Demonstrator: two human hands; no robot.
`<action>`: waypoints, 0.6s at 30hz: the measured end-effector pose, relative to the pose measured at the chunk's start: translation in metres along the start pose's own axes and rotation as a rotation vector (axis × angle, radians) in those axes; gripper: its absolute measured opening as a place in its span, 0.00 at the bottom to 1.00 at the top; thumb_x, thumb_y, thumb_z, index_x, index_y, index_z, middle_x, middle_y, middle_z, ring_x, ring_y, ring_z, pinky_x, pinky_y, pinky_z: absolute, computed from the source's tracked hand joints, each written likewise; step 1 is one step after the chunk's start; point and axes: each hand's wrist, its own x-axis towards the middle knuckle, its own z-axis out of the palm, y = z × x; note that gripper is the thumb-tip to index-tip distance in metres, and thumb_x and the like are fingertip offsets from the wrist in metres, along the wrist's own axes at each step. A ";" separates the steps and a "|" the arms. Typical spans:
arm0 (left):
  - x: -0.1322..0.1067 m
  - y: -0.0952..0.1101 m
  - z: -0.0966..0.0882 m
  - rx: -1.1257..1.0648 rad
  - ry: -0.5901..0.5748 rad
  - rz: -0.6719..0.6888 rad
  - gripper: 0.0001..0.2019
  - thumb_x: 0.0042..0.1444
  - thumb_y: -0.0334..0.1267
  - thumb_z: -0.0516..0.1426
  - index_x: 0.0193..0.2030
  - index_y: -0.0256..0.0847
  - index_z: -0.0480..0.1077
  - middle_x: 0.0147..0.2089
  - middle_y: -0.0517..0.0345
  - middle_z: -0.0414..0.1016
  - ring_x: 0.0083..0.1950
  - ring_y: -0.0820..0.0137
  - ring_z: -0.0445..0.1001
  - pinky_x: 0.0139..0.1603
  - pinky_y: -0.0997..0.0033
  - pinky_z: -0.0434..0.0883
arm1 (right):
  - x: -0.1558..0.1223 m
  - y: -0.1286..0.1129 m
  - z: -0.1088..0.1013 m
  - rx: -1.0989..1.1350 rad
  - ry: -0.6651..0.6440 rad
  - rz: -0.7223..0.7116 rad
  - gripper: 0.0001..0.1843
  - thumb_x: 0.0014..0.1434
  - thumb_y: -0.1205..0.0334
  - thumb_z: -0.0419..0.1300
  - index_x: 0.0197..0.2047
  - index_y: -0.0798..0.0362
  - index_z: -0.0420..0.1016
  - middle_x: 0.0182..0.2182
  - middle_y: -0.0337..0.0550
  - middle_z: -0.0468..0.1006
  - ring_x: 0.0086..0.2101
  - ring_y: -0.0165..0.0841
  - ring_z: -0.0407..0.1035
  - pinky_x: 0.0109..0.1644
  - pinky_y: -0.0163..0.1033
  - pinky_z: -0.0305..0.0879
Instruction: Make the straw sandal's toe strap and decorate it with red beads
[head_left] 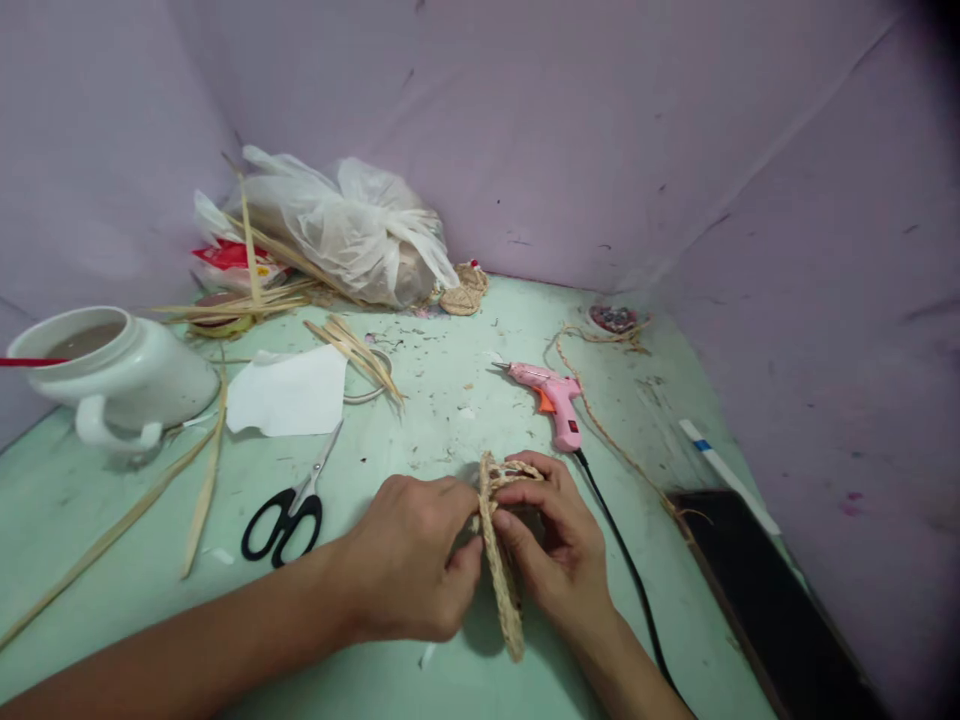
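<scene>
A braided straw piece [500, 580] is held edge-on between my two hands, above the near part of the table. My right hand [564, 535] grips it from the right, its fingers bent over a braided loop near the top. From the left, my left hand [420, 555] pinches at the edge of the braid, thumb and forefinger close together. What lies between those fingertips is mostly hidden. Left of my left hand lie black-handled scissors [289, 515], blades pointing away. Beyond my right hand rests a pink glue gun [547, 392] with an orange trigger and a black cord.
At left stands a white mug [150, 365]; dry straw strips [360, 355] and white paper [289, 395] lie nearby. A plastic bag [352, 230] leans on the back wall beside woven pieces [465, 292]. On the right are a dark phone-like slab [772, 600] and a thin braided cord [607, 430].
</scene>
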 end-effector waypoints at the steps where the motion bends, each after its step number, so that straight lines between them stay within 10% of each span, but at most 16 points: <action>1: 0.000 -0.001 0.000 0.021 0.012 0.043 0.06 0.49 0.32 0.50 0.32 0.37 0.66 0.26 0.56 0.70 0.24 0.68 0.68 0.24 0.70 0.64 | 0.000 -0.001 0.000 0.012 -0.005 -0.005 0.08 0.53 0.71 0.58 0.35 0.49 0.73 0.39 0.44 0.69 0.45 0.36 0.65 0.47 0.43 0.64; 18: -0.013 -0.016 0.012 0.101 0.367 0.480 0.08 0.45 0.25 0.52 0.33 0.36 0.69 0.32 0.50 0.75 0.31 0.68 0.72 0.32 0.70 0.72 | -0.004 -0.017 -0.003 0.068 -0.146 -0.060 0.08 0.50 0.75 0.57 0.33 0.54 0.72 0.45 0.49 0.68 0.41 0.34 0.69 0.44 0.39 0.66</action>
